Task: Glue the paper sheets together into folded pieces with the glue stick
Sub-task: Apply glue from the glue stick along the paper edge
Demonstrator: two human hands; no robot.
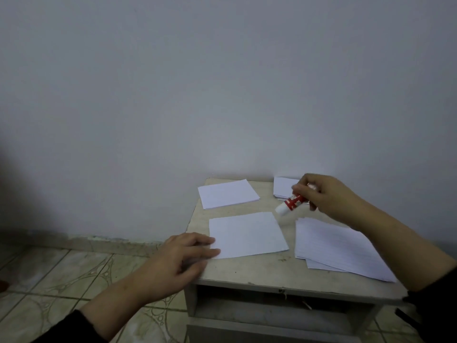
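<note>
White paper everywhere on this little worktop [247, 271], so here's how you're sitting. Your right hand [329, 196] has the glue stick [293, 202] pinched up near its back end, fingers curled round it, with the white tip angled down and left, hovering above the gap between the centre sheet [247, 235] and the loose stack [338, 246] on your right. I can't tell if the cap is on or off from here.

Your left hand [180, 256] is relaxed and mostly straight, fingertips resting on the near-left corner of that centre sheet, holding nothing.

Two more piles sit at the back: a folded-looking one [227, 193] on the left and another [284, 188] partly hidden behind your right hand.

Handling-wise, I'd guess single sheets like this are super light and floppy and will skate on that smooth top once the stick drags across. Pin it flat with your left fingertips close to where you're gluing, not just the corner. Grip the stick lower on the red barrel for control, and go light so the paper doesn't wrinkle or tear.
</note>
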